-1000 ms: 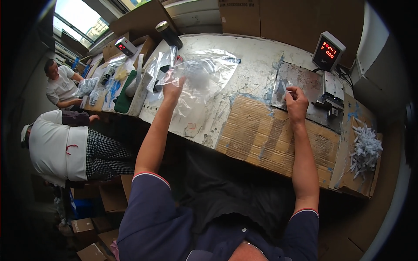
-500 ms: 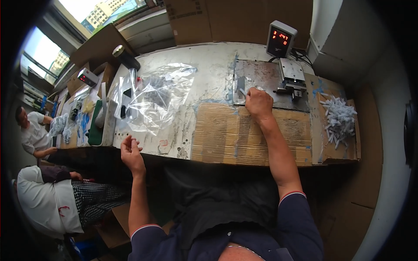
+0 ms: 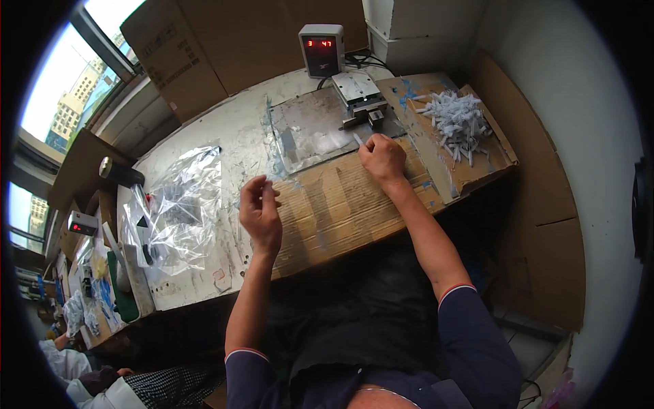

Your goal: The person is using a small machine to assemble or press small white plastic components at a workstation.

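Near the middle of the frame the left hand (image 3: 259, 213) hovers over the cardboard sheet (image 3: 344, 204), fingertips pinched together (whether anything small sits between them I cannot tell). Up and to the right, the right hand (image 3: 383, 158) grips a small white strip (image 3: 357, 139) at the metal plate (image 3: 313, 126), just below the small press (image 3: 361, 95). A heap of white strips (image 3: 458, 121) lies at upper right; clear plastic bags (image 3: 180, 204) lie at left.

A small grey box display with red lit digits (image 3: 321, 49) stands at the table's (image 3: 238, 136) far edge, clear crinkled plastic bags (image 3: 182, 204) lying left.
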`<state>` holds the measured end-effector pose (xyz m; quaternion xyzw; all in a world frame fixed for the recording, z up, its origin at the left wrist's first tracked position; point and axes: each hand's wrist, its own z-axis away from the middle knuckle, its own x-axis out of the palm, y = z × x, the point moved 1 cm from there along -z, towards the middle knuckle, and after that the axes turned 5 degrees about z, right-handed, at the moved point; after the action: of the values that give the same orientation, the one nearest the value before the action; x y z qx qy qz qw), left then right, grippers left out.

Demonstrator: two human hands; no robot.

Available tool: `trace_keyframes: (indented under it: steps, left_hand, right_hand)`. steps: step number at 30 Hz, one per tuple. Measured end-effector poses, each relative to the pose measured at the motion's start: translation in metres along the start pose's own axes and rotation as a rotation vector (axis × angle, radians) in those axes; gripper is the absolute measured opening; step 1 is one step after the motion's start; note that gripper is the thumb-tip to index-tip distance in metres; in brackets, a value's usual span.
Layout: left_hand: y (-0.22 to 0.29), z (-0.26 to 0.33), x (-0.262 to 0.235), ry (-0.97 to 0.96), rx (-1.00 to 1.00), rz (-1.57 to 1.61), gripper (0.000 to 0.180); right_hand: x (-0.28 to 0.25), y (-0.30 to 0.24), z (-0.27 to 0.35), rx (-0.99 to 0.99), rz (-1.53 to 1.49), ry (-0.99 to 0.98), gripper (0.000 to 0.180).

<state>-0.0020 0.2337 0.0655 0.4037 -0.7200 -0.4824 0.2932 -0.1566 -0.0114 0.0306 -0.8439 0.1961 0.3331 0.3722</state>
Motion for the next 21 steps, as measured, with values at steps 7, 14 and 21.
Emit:
trace_keyframes:
  steps: [7, 14, 21]
  left_hand:
    - [-0.065, -0.101, 0.147, -0.025, 0.02, 0.061, 0.018]
    - [-0.093, -0.104, 0.156, -0.017, -0.103, 0.128, 0.018]
    - [-0.101, -0.108, 0.156, -0.038, -0.115, 0.122, 0.017]
  right_hand:
    - [0.004, 0.01, -0.016, 0.046, 0.021, 0.097, 0.018]
    - [0.016, 0.021, -0.03, 0.074, 0.043, 0.138, 0.018]
    - [0.022, 0.019, -0.031, 0.034, 0.067, 0.22, 0.017]
